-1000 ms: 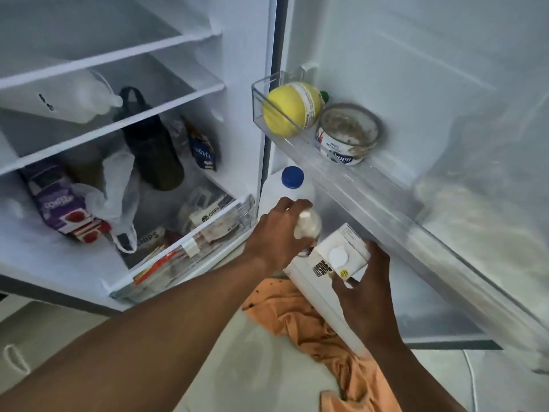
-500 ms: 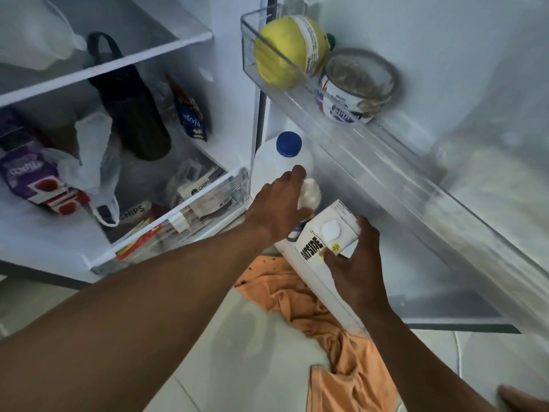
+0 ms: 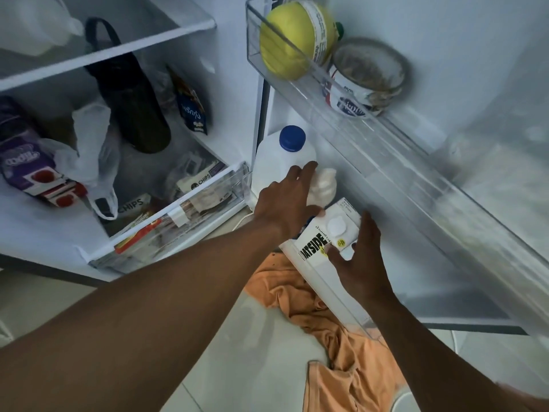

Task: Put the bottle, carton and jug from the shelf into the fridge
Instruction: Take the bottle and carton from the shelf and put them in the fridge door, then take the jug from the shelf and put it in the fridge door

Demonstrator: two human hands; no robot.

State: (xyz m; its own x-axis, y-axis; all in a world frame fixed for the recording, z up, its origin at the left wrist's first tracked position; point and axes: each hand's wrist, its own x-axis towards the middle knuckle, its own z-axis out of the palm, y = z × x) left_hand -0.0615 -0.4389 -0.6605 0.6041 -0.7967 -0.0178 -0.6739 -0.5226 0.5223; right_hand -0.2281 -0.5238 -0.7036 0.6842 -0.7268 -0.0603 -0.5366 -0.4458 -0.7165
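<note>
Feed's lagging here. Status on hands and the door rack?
Left hand on bottle, right hand gripping carton. Jug already in lower door rack. Nothing in the way.

White blue-capped jug (image 3: pixel 282 162), small white bottle (image 3: pixel 323 185), white carton (image 3: pixel 323 236) — upright together in the door's bottom rack.
</note>
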